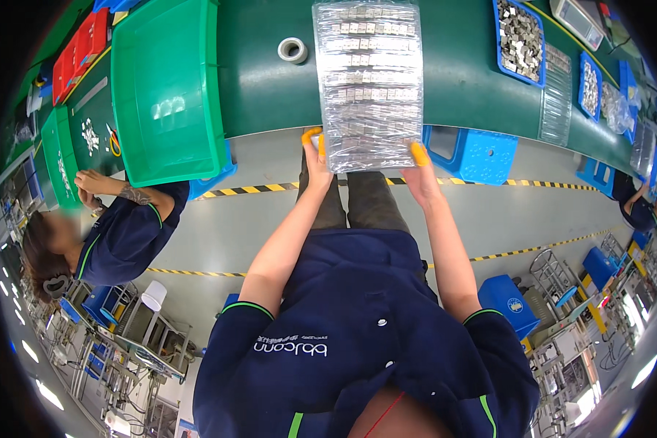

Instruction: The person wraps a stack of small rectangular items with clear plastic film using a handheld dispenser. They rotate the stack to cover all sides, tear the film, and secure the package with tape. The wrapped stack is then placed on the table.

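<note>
A transparent plastic tray (372, 93) with rows of small metal parts, wrapped in shiny film, lies lengthwise on the green table and juts over its near edge. My left hand (317, 164) is closed at the tray's near left edge, with yellow covers on its fingertips. Something pale shows between those fingers, too small to name. At the near right corner my right hand (421, 179) grips the tray, a yellow-covered thumb on top and the other fingers mostly hidden. Left of the tray, a roll of tape (292, 50) lies on the table.
A large green bin (210, 95) stands to the left, with a co-worker (128, 241) beyond it. Blue trays of small metal parts (520, 42) sit at the right. Under the table edge is a blue stool (482, 157).
</note>
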The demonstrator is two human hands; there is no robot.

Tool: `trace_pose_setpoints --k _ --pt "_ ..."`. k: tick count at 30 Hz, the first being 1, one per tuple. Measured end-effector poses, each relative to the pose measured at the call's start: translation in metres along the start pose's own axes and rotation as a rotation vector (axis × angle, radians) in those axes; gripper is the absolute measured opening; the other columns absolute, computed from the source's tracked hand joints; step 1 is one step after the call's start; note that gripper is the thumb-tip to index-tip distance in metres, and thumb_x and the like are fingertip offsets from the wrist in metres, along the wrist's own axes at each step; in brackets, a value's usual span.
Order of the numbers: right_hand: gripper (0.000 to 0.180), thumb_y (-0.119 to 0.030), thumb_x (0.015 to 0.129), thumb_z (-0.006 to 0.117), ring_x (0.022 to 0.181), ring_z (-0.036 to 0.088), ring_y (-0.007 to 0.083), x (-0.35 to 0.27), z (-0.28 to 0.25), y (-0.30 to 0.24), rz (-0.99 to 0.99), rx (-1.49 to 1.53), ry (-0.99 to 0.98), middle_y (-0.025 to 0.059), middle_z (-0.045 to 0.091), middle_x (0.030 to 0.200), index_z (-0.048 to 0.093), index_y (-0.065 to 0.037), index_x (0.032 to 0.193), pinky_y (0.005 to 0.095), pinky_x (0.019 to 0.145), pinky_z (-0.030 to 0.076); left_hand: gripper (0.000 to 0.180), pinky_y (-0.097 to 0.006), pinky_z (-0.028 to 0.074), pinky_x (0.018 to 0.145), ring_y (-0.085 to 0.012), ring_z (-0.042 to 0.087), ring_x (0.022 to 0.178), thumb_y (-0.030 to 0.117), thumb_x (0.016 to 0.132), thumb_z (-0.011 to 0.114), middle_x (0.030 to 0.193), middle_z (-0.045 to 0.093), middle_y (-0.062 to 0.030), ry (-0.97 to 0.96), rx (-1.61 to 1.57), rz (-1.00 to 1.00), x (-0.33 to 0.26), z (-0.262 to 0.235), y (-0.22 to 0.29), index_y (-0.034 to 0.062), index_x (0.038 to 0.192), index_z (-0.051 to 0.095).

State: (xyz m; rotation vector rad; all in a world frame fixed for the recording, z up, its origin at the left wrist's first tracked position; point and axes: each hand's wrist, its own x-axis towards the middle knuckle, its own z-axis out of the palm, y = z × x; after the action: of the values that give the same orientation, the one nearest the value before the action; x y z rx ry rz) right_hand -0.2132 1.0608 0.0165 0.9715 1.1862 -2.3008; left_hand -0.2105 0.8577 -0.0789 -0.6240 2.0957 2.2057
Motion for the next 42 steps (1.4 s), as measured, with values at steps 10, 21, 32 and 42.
trace_pose_setpoints --k 10,21,32,42 --pt "0.051 -0.042 0.091 0.027 0.116 0.040 0.0243 0.072 0.023 0.086 0.548 0.650 -0.444 0.0059 0.041 0.130 0.038 -0.009 0.127 0.0395 0.099 0.031 0.037 -0.031 0.047 0.081 -0.0176 0.056 0.094 0.013 0.086 0.051 0.108 0.057 -0.0111 -0.211 -0.003 -0.492 0.014 -0.015 -0.009 -0.0027 0.118 0.044" --pt "0.043 -0.034 0.093 0.025 0.110 0.043 0.0241 0.076 0.034 0.089 0.471 0.824 -0.141 0.0091 0.044 0.124 0.041 -0.006 0.122 0.0362 0.097 0.033 0.065 -0.039 0.032 0.081 -0.0338 0.041 0.092 0.034 0.067 0.066 0.092 0.047 -0.0148 -0.257 1.234 0.375 0.018 -0.037 -0.014 -0.0009 0.116 0.042" --pt "0.043 -0.024 0.087 0.044 0.110 0.047 0.0227 0.095 -0.024 0.112 0.076 1.023 -0.423 0.0083 0.047 0.124 0.040 -0.005 0.126 0.0351 0.095 0.038 0.050 -0.031 0.030 0.097 -0.0176 0.041 0.114 0.037 0.089 0.049 0.122 0.045 -0.0080 -0.116 -0.286 -0.558 -0.008 0.008 0.088 0.0035 0.124 0.039" --pt "0.056 -0.010 0.076 0.064 0.106 0.052 0.0201 0.102 -0.051 0.127 0.022 0.862 -0.713 0.0071 0.052 0.120 0.040 -0.003 0.127 0.0341 0.091 0.042 0.053 -0.039 0.029 0.100 -0.0220 0.040 0.118 0.037 0.087 0.051 0.129 0.043 -0.0077 -0.222 -0.195 -0.599 -0.009 0.009 0.092 0.0063 0.128 0.038"
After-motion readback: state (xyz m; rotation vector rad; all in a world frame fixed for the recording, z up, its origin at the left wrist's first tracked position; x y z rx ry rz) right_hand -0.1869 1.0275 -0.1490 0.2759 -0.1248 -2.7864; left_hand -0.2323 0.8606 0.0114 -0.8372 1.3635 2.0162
